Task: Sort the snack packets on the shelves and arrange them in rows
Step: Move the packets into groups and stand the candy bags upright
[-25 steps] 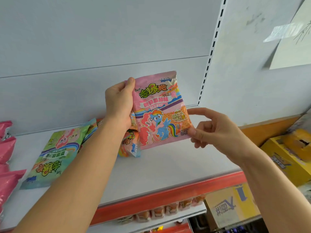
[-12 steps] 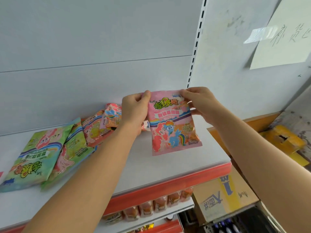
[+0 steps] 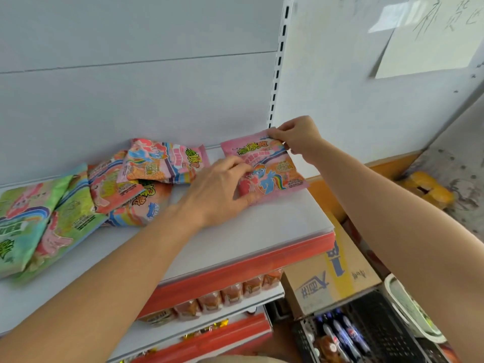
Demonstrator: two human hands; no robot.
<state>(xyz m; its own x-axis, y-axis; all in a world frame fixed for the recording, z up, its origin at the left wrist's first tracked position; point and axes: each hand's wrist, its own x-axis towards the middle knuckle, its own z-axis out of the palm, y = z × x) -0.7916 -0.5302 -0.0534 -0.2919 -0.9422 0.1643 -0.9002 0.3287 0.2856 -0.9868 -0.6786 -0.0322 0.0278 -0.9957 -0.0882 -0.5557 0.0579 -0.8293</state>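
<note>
A pink snack packet (image 3: 272, 171) lies flat on the white shelf (image 3: 262, 226), near the right end of the shelf and close to the grey back panel (image 3: 131, 100). The right hand (image 3: 298, 136) pinches the top right corner of this packet between the thumb and the curled fingers. The left hand (image 3: 217, 195) rests on the left part of the same packet, with the fingers almost straight and spread over its front, so it presses the packet down and does not grip it. To the left of it, apart from it, another pink packet (image 3: 165, 163) lies on its side on top of a loose pile of orange packets (image 3: 131, 195), which overlap each other without order. Further left, two green packets (image 3: 34, 226) lie one over the other near the left edge of the view. The shelf has a red strip (image 3: 248, 268) along its front edge. Under it, a lower shelf (image 3: 235, 307) holds a row of small orange packets (image 3: 222, 297) standing side by side. To the right of the shelves a cardboard box (image 3: 332, 279) with blue print stands beside a dark crate (image 3: 372, 331) that holds some bottles. A white sheet of paper (image 3: 429, 40) with handwriting is taped on the wall at the upper right, and a yellow box (image 3: 427, 189) lies lower at the right.
</note>
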